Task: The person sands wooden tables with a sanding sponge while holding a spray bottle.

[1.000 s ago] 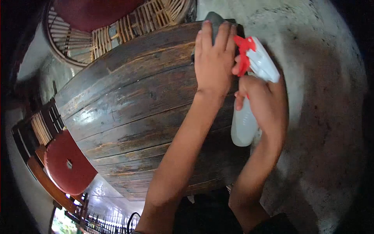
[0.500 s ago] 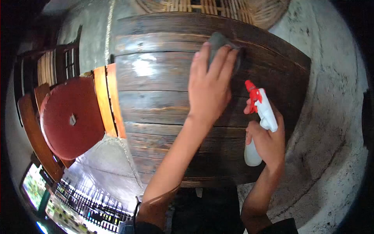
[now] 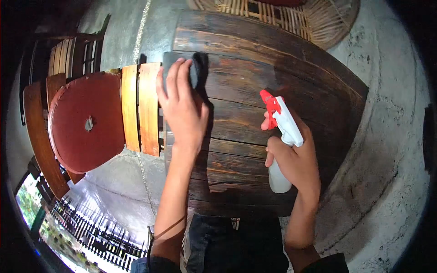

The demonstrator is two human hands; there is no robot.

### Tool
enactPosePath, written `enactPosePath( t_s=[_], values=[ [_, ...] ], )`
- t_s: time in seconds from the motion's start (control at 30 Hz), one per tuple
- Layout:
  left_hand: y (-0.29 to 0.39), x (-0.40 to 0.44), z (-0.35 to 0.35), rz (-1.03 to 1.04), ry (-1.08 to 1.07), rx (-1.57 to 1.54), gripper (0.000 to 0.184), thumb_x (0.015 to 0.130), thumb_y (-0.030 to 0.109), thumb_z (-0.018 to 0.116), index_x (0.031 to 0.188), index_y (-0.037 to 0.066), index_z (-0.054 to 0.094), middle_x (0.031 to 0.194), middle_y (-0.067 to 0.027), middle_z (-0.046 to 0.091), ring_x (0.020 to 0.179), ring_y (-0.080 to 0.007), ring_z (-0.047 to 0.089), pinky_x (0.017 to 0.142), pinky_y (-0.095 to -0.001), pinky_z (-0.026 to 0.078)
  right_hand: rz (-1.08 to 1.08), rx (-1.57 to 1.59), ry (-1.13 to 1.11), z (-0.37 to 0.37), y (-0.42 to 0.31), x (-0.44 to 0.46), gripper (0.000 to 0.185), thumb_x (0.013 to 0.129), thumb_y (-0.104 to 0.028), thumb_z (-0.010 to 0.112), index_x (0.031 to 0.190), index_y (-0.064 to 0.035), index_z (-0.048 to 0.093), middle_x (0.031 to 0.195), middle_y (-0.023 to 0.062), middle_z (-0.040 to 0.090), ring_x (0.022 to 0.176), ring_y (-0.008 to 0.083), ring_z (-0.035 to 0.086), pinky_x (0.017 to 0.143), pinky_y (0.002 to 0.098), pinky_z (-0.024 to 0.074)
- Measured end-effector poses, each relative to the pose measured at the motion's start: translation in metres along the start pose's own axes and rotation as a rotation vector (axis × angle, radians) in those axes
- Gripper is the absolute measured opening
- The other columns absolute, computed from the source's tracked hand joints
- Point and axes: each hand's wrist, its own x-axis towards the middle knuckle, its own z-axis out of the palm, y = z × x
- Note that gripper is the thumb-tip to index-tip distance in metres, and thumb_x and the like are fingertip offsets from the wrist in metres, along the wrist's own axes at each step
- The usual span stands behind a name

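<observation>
My left hand (image 3: 182,107) is at the left edge of the dark wooden table (image 3: 246,118), its fingers over a grey cloth (image 3: 172,59) that it presses on the boards. Part of the cloth hangs or folds near that edge, and its underside is hidden. My right hand (image 3: 296,159) is wrapped round a spray bottle (image 3: 280,179) with a white and red trigger head. The bottle is tilted, its red nozzle pointing to the upper left, and it is held above the right part of the table.
Left of the table stands a wooden chair with a red seat (image 3: 86,123), its orange slats (image 3: 149,109) close to the table edge. A wicker chair (image 3: 332,22) is beyond the far edge. Concrete floor (image 3: 378,182) lies to the right.
My left hand has slid the cloth leftward from the upper middle of the table to its left edge. My right hand with the spray bottle has shifted slightly left in the view.
</observation>
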Motion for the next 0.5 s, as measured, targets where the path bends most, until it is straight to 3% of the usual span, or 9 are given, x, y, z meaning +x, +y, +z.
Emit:
enactPosePath(
  t_s=[0.13, 0.2, 0.23, 0.33, 0.4, 0.5],
  values=[
    [0.021, -0.008, 0.013, 0.006, 0.017, 0.03, 0.07, 0.076, -0.009, 0.058, 0.145, 0.005, 0.054, 0.148, -0.0156, 0.056, 0.144, -0.0432, 0.042, 0.124, -0.053, 0.029, 0.045, -0.033, 0.062, -0.045, 0.021, -0.015, 0.033, 0.089, 0.006, 0.056, 0.121, -0.003, 0.06, 0.095, 0.0066, 0.065, 0.056, 0.0108, 0.061, 0.05, 0.029, 0.0513],
    [0.044, -0.012, 0.025, 0.041, 0.0, 0.021, 0.069, 0.077, -0.009, 0.058, 0.145, 0.005, 0.054, 0.148, -0.0156, 0.056, 0.144, -0.0432, 0.042, 0.124, -0.0534, 0.029, 0.108, 0.025, 0.155, -0.072, 0.029, -0.023, 0.05, 0.082, 0.008, 0.052, 0.131, 0.0029, 0.063, 0.104, 0.0091, 0.067, 0.057, 0.0119, 0.061, 0.047, 0.0292, 0.0499],
    [0.061, -0.014, 0.032, 0.058, -0.008, 0.012, 0.069, 0.077, -0.009, 0.058, 0.145, 0.005, 0.054, 0.148, -0.0156, 0.056, 0.144, -0.0432, 0.042, 0.124, -0.0534, 0.029, 0.11, 0.036, 0.172, -0.087, 0.035, -0.027, 0.05, 0.082, 0.008, 0.052, 0.131, 0.0029, 0.063, 0.104, 0.0091, 0.067, 0.057, 0.0119, 0.061, 0.047, 0.0292, 0.0499],
    [0.119, -0.023, 0.065, 0.078, -0.048, -0.002, 0.068, 0.078, -0.009, 0.058, 0.145, 0.005, 0.054, 0.147, -0.0153, 0.056, 0.144, -0.0426, 0.043, 0.123, -0.0533, 0.03, 0.083, 0.048, 0.284, -0.139, 0.059, -0.04, 0.051, 0.082, 0.008, 0.052, 0.131, 0.0027, 0.063, 0.103, 0.0093, 0.067, 0.056, 0.0119, 0.06, 0.047, 0.0293, 0.0498],
    [0.162, -0.028, 0.094, 0.199, -0.096, -0.047, 0.069, 0.077, -0.008, 0.06, 0.144, 0.006, 0.055, 0.145, -0.0149, 0.057, 0.143, -0.0417, 0.043, 0.124, -0.0533, 0.03, 0.134, 0.214, 0.376, -0.176, 0.076, -0.049, 0.039, 0.087, 0.009, 0.053, 0.124, -0.001, 0.062, 0.1, 0.0062, 0.065, 0.057, 0.0094, 0.059, 0.047, 0.0283, 0.0504],
    [0.249, -0.041, 0.121, 0.264, -0.252, -0.146, 0.076, 0.071, -0.009, 0.065, 0.144, 0.005, 0.055, 0.147, -0.015, 0.054, 0.144, -0.0435, 0.041, 0.125, -0.0532, 0.03, 0.166, 0.253, 0.505, -0.224, 0.092, -0.063, 0.043, 0.087, 0.009, 0.053, 0.128, 0.0023, 0.061, 0.104, 0.0077, 0.066, 0.057, 0.0103, 0.059, 0.046, 0.0283, 0.0492]
  ],
)
